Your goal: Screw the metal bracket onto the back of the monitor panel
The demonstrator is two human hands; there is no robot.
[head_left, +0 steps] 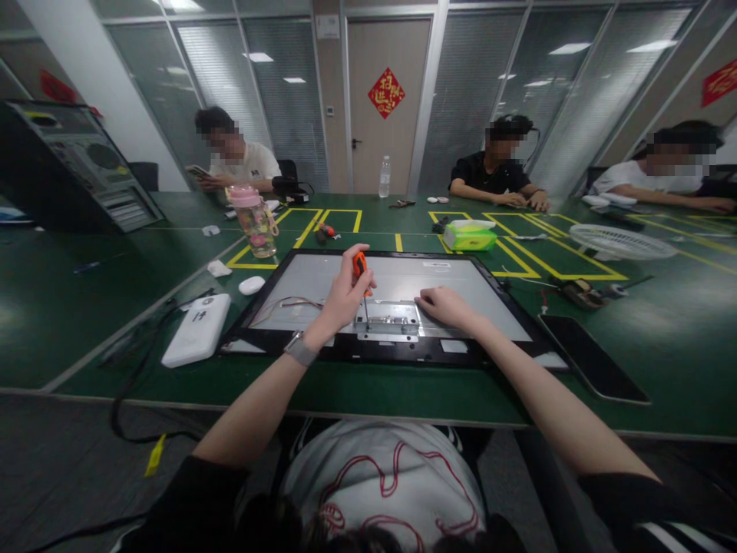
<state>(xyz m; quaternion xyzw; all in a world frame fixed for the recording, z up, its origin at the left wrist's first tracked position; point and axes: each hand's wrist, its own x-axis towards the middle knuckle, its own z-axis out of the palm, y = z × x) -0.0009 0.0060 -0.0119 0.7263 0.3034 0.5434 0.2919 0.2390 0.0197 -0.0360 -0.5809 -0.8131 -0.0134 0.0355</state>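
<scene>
A monitor panel (461,280) lies face down on the green table, its grey metal back up inside a black frame. My left hand (344,296) is closed round an orange-handled screwdriver (360,266), held upright with its tip on a small metal bracket (388,319) near the panel's front edge. My right hand (446,306) rests on the panel just right of the bracket, fingers curled and pressing down. A watch sits on my left wrist.
A white box (197,330) and a white mouse (252,285) lie left of the panel, with black cables trailing off the edge. A pink-lidded bottle (253,223), tissue box (469,235), fan grille (622,242), dark phone (593,357) and a computer case (80,165) stand around. Three people sit across the table.
</scene>
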